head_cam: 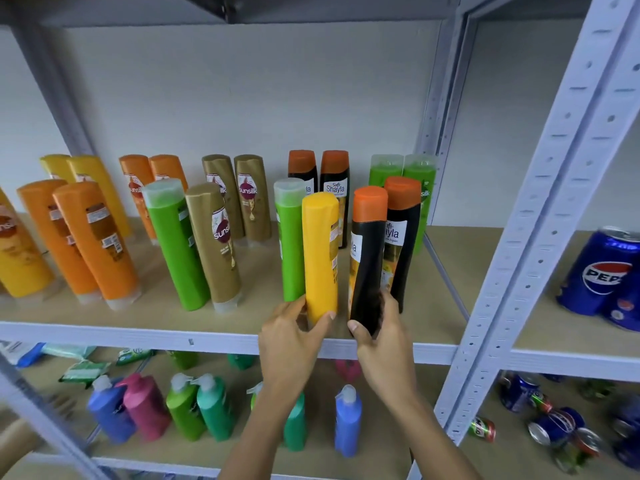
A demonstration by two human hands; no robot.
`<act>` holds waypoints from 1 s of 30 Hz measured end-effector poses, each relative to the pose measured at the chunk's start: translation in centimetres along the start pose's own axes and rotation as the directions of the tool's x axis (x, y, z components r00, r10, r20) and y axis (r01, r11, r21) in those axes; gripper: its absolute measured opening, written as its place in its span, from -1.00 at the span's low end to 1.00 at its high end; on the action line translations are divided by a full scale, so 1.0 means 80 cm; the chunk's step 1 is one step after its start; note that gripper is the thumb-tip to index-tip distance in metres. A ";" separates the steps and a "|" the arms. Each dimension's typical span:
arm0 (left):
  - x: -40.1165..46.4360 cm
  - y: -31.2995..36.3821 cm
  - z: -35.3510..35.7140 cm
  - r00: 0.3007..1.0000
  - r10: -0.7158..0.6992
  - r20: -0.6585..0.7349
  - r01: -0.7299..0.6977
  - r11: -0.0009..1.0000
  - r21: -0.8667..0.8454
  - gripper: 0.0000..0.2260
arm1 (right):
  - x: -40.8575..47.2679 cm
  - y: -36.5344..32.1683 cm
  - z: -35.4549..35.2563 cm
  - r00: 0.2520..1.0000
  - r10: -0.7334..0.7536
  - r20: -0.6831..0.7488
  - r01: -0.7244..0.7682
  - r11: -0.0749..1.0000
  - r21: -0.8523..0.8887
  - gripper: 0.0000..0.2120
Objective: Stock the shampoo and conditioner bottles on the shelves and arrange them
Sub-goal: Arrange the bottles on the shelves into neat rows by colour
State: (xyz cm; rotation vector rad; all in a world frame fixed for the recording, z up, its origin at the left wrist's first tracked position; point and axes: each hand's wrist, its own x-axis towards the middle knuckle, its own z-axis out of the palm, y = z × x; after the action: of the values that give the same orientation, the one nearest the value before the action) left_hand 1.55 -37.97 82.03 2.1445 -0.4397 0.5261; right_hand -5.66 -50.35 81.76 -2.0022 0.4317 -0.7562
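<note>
at the front edge of the shelf (pixel 221 336) the left hand (pixel 294 336) grips the base of a yellow sunsilk bottle (pixel 320 254) and the right hand (pixel 379 336) a black safi shayla bottle (pixel 367 268), so i'd slide each back upright into line, labels turned forward

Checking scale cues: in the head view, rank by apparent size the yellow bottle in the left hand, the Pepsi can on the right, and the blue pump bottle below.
1. Yellow bottle, though it is nearest
2. Pepsi can, partly cropped
3. Blue pump bottle
</note>
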 end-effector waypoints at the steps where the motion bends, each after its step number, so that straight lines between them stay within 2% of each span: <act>1: -0.001 -0.005 -0.005 1.000 -0.004 0.007 0.004 0.998 -0.063 -0.72 | 0.002 -0.003 -0.001 1.000 -0.008 0.009 0.008 1.000 -0.024 -0.35; 4: -0.004 -0.017 -0.013 0.997 -0.043 0.060 0.057 0.964 -0.258 -0.64 | 0.014 -0.012 0.002 0.999 -0.013 0.046 0.017 0.996 -0.087 -0.36; 10: -0.010 -0.018 -0.017 0.997 -0.057 0.042 0.068 0.939 -0.338 -0.79 | 0.037 -0.028 0.018 0.993 0.028 0.111 -0.010 0.986 -0.167 -0.39; 15: -0.011 -0.016 -0.017 0.995 -0.073 0.060 0.090 0.936 -0.340 -0.54 | 0.052 -0.030 0.030 0.991 0.053 0.121 -0.039 0.993 -0.111 -0.41; 30: 0.000 -0.019 -0.012 0.994 -0.065 0.092 0.088 0.961 -0.263 -0.49 | 0.069 -0.011 0.035 0.977 0.077 0.199 -0.089 0.995 0.053 -0.37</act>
State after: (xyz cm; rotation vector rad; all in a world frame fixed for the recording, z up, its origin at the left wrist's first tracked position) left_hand 2.07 -36.34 81.50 1.9187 -0.4451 0.3150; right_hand 0.35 -51.25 83.34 -1.9660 0.3683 -0.5076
